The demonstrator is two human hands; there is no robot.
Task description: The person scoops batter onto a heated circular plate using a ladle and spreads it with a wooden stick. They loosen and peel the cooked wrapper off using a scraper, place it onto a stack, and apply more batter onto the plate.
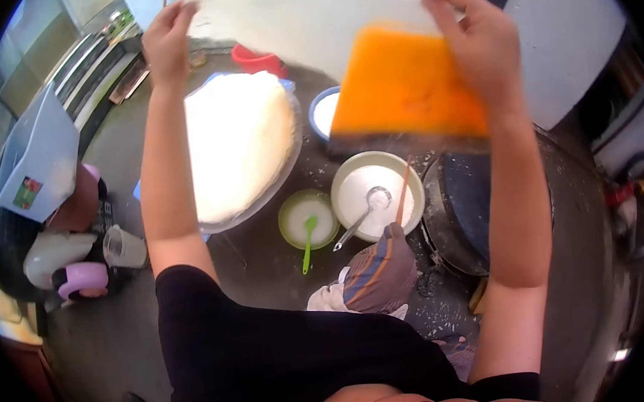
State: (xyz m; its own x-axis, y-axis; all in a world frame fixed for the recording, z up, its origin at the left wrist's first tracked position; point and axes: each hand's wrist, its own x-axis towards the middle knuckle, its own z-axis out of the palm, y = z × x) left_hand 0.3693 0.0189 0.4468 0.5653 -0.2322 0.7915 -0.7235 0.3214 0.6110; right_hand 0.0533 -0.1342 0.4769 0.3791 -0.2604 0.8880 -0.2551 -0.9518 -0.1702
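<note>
My left hand [168, 46] is raised at the upper left, its fingertips pinched together; what they hold, if anything, cannot be made out. My right hand [481, 37] is up at the upper right, also with a closed pinch. Beside and partly behind it is a blurred orange panel [404, 87] with a dark lower edge; I cannot tell whether the hand holds it. Beyond my left forearm lies a large round white mass [239, 143] on a wide tray [293, 158]. A dark round pan-like thing [460, 206] is partly hidden by my right arm.
A cream bowl [340, 171] holds white contents, a metal ladle [355, 227] and a stick. Left of it is a green bowl [287, 237] with a green spoon [308, 247]. A red container [256, 60] and blue-rimmed bowl [316, 112] stand behind; a blue bin [42, 153] is left.
</note>
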